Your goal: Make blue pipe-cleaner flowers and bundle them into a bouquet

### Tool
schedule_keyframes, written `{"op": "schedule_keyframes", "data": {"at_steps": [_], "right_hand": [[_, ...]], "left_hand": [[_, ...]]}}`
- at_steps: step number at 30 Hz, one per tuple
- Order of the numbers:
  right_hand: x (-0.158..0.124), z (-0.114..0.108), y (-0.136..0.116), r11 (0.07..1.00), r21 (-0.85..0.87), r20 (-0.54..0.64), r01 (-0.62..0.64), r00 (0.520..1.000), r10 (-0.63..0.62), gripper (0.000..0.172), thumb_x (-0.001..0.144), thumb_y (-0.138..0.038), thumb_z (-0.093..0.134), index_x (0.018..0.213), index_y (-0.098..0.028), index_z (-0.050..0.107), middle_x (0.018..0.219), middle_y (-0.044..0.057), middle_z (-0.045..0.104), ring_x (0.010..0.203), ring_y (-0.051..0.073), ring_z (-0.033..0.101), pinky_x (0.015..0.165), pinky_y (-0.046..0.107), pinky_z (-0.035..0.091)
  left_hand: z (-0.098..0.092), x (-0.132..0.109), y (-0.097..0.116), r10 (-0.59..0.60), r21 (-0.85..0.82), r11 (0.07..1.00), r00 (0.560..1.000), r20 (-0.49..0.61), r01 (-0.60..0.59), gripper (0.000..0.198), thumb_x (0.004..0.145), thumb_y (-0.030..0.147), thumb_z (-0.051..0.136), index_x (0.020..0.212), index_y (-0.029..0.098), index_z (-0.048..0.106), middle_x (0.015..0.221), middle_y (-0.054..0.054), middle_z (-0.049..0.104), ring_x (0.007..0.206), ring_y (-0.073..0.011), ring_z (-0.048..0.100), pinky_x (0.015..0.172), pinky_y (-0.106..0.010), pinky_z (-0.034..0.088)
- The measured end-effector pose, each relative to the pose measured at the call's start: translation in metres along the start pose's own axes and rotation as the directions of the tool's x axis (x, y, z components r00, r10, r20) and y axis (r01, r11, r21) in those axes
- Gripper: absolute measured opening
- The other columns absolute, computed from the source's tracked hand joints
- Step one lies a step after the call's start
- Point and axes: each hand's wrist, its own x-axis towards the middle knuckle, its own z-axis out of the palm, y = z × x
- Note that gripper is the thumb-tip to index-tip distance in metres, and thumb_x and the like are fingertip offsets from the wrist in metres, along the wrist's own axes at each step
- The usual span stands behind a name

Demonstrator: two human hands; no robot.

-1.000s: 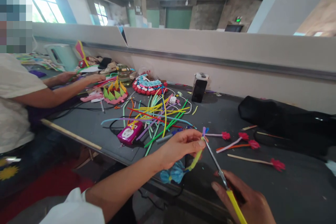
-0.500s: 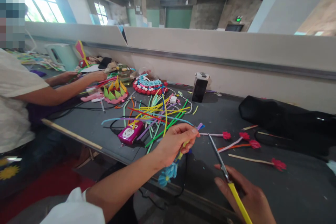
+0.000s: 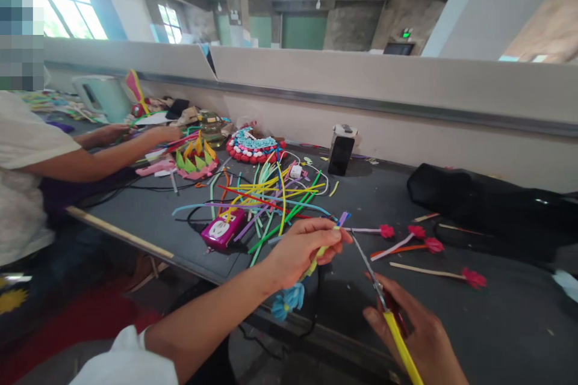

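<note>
My left hand (image 3: pixel 313 246) pinches a bundle of coloured stems, whose purple and blue ends (image 3: pixel 344 218) stick up past the fingertips. Below that hand hangs a light blue flower (image 3: pixel 289 302). My right hand (image 3: pixel 413 319) is wrapped round scissors with yellow handles (image 3: pixel 400 343) and metal blades pointing up and left, their tips close to my left fingertips. Pink flowers on stems (image 3: pixel 474 277) lie on the dark table to the right. Beyond my left hand is a loose pile of coloured strips (image 3: pixel 271 189).
A magenta power socket (image 3: pixel 223 230) sits left of my left hand. A phone (image 3: pixel 341 155) leans on a white container near the partition. A black bag (image 3: pixel 474 210) lies at the right. At the left, a person's hands (image 3: pixel 160 137) hold coloured strips beside a yellow-green crown (image 3: pixel 196 159).
The scissors and my right hand have moved slightly left and up, bringing the blade tips nearer my left fingertips. The whole view has shifted slightly.
</note>
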Motion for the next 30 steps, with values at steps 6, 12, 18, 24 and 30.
{"op": "schedule_keyframes", "data": {"at_steps": [6,12,18,24,30], "right_hand": [[0.003,0.002,-0.008,0.998,0.049,0.011,0.028,1.0,-0.029,0.033,0.083,-0.036,0.062,0.112,-0.02,0.06,0.098,0.005,0.072,0.083,0.018,0.07,0.069,0.021,0.057],[0.007,0.001,-0.012,0.997,0.059,0.077,0.045,0.996,-0.049,0.034,0.085,-0.033,0.062,0.116,-0.023,0.056,0.1,0.005,0.068,0.088,0.018,0.068,0.077,0.024,0.054],[0.006,0.0,-0.011,0.997,0.045,0.105,0.062,0.992,-0.067,0.039,0.084,-0.032,0.062,0.121,-0.024,0.052,0.1,0.005,0.067,0.089,0.019,0.066,0.079,0.026,0.053],[0.004,-0.001,-0.014,0.996,0.066,0.081,0.051,0.995,-0.056,0.035,0.084,-0.031,0.062,0.118,-0.022,0.055,0.099,0.006,0.067,0.089,0.02,0.066,0.078,0.027,0.054],[-0.007,0.002,-0.017,0.993,0.102,0.046,-0.053,0.998,0.048,0.026,0.085,-0.033,0.061,0.107,-0.02,0.06,0.088,0.003,0.069,0.071,0.014,0.066,0.065,0.02,0.053]], "left_hand": [[0.004,-0.004,-0.006,-0.071,0.246,0.968,0.996,0.051,0.056,0.03,0.077,0.041,0.066,0.079,0.012,0.068,0.067,-0.001,0.057,0.054,-0.0056,0.043,0.05,-0.02,0.027],[0.007,-0.007,-0.004,-0.054,0.535,0.845,0.991,0.12,-0.018,0.025,0.081,0.036,0.058,0.072,0.013,0.062,0.062,0.002,0.051,0.055,-0.0067,0.04,0.05,-0.02,0.027],[0.009,-0.006,-0.004,-0.024,0.575,0.813,0.981,0.191,-0.092,0.023,0.081,0.03,0.055,0.066,0.013,0.057,0.061,0.003,0.046,0.059,-0.0079,0.04,0.055,-0.02,0.03],[0.013,-0.007,-0.005,-0.033,0.581,0.809,0.98,0.195,-0.088,0.023,0.081,0.03,0.054,0.066,0.013,0.056,0.062,0.002,0.047,0.059,-0.0088,0.04,0.055,-0.021,0.029],[0.014,-0.006,-0.013,-0.046,0.576,0.813,0.975,0.218,-0.09,0.024,0.083,0.032,0.054,0.07,0.012,0.059,0.061,0.004,0.043,0.058,-0.0078,0.036,0.053,-0.02,0.027]]}}
